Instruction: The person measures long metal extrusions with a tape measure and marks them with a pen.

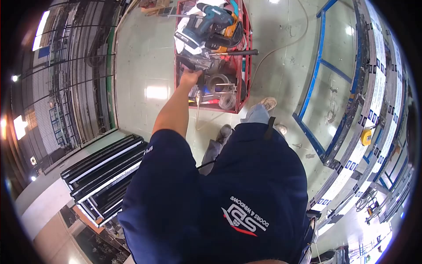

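Note:
My left hand (190, 78) reaches into a red metal cart (241, 102) filled with tools. Its fingers look curled at a dark and grey item that I cannot make out. Just beyond the hand, a teal and black cordless drill (213, 18) lies on top of the pile, beside a yellow and black power tool (230, 31). A black-handled tool (244, 52) sticks out over the cart's right edge. To the right of the hand are a round grey ring (216, 82) and a metal clamp-like piece (227, 89). My right hand is out of view.
Black frame profiles (105, 169) lie stacked at the lower left. A blue metal frame (313, 88) stands on the right, beside long wrapped profiles (373, 94) with a yellow tape measure (366, 137). A thin hose (281, 47) runs across the floor near the cart.

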The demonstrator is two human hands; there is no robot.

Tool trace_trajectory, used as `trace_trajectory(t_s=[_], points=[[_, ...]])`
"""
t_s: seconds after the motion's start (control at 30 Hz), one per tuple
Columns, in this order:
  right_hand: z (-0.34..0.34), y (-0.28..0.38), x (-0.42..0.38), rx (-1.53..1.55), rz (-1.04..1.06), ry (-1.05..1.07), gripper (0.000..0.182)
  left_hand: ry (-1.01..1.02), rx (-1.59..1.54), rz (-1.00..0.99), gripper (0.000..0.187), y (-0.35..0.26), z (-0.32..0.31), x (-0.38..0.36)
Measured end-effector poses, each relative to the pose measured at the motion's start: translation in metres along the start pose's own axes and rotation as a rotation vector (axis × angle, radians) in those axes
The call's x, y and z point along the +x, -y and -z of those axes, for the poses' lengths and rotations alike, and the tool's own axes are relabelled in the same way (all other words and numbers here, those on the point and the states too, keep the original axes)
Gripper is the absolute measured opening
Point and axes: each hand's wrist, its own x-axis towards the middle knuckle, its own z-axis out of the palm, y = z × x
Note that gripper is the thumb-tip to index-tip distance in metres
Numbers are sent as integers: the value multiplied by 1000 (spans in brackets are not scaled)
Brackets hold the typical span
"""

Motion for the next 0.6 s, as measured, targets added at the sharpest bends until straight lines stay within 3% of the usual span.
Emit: trace_trajectory(t_s=[0.07,0.17,0.3,0.37,0.43,0.53,0.6], points=[[2,-2,0,0,-7,-4,68,118,260,42,84,-10,-13,3],[4,-6,-2,11,-19,-8,68,56,439,69,89,-2,-28,9],[13,-13,-6,24,-33,-18,67,142,387,72,88,6,-5,-13],[14,-15,-7,28,-35,-18,67,73,336,57,81,2,12,-44],[11,-15,-10,28,-40,-13,67,69,297,38,68,59,14,-29],[10,-18,-11,28,-54,-9,66,29,298,73,74,98,8,-25],[9,-23,-5,30,-55,-15,66,49,305,127,73,68,10,-51]])
